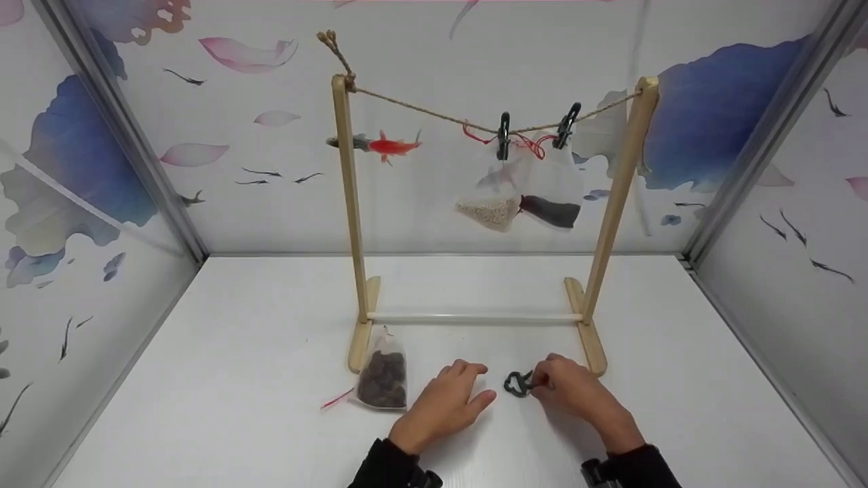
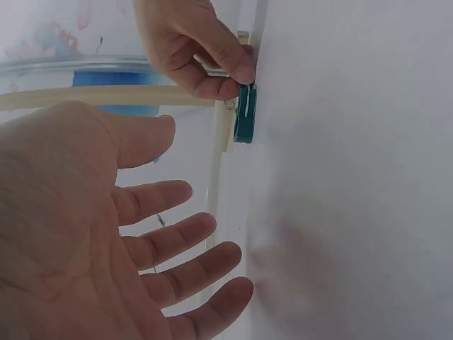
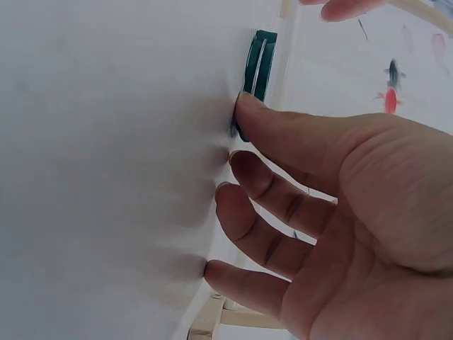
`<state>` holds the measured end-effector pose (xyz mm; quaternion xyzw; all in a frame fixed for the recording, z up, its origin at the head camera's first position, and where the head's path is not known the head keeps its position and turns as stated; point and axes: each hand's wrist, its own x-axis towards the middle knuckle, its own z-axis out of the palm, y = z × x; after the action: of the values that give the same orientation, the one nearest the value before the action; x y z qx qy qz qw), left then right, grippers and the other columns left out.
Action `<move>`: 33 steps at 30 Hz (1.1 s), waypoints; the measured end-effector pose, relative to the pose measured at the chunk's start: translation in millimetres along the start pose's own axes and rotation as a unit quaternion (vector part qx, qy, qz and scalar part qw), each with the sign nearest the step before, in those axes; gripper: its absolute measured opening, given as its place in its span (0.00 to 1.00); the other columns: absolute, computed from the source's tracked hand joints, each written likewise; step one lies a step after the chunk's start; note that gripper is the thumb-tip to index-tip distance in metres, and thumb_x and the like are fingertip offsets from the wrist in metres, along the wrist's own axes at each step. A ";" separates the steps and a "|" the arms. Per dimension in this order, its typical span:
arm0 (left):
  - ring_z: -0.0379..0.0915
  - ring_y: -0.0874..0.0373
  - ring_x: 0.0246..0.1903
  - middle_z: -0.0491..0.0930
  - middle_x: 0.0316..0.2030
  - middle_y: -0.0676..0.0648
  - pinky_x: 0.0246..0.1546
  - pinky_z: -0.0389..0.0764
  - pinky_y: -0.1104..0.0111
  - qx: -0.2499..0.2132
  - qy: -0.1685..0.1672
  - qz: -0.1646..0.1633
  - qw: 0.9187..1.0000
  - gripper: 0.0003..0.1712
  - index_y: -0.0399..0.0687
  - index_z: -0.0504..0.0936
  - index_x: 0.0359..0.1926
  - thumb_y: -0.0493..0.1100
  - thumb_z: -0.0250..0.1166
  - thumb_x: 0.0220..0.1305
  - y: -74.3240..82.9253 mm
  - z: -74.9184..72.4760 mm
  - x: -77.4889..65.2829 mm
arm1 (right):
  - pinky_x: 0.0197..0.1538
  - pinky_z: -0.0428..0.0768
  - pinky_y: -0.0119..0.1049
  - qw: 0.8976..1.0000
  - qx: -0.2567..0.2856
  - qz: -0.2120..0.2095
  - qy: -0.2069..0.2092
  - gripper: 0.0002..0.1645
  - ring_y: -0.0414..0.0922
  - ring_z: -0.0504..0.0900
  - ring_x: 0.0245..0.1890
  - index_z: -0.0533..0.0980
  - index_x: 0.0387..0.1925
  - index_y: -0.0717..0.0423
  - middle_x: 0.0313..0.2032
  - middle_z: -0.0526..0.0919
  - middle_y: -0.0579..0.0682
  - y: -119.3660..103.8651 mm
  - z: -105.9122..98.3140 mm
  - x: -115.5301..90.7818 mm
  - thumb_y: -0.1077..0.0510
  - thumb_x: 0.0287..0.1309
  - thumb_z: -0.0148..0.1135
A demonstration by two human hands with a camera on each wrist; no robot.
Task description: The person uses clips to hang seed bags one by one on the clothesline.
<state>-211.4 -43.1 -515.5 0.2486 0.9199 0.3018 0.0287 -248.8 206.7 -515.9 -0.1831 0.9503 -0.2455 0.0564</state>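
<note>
My right hand [image 1: 575, 395] pinches one end of a dark green clothes clip [image 1: 517, 384] between thumb and fingers, low over the white tabletop. In the left wrist view the clip [image 2: 245, 120] stands edge-on at those fingertips. The thumb also lies on the clip [image 3: 263, 64] in the right wrist view. With its fingers spread and holding nothing, my left hand [image 1: 444, 405] hovers left of the clip. Beside it on the table lies a mesh bag [image 1: 382, 379] of dark brown pieces with a pink-red drawstring.
Behind the hands stands a wooden rack [image 1: 348, 203] with a sagging rope [image 1: 413, 107] and a white bottom bar [image 1: 475, 318]. Two dark clips [image 1: 503, 135] hold a bag of pale grains [image 1: 491, 211] and a bag of dark contents [image 1: 553, 211]. Printed panels enclose the table.
</note>
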 end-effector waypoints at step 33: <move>0.78 0.63 0.39 0.84 0.42 0.49 0.39 0.79 0.69 0.033 0.101 0.103 0.989 0.23 0.42 0.81 0.56 0.53 0.66 0.70 28.3 -28.9 -12.2 | 0.33 0.80 0.38 0.982 -0.045 -0.161 0.087 0.04 0.42 0.85 0.33 0.81 0.34 0.49 0.32 0.86 0.40 -76.0 -30.7 -37.3 0.59 0.62 0.70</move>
<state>-194.2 -44.9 -476.9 0.3112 0.8969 0.2965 -0.1039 -196.0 172.7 -451.4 -0.3139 0.9198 -0.2231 -0.0755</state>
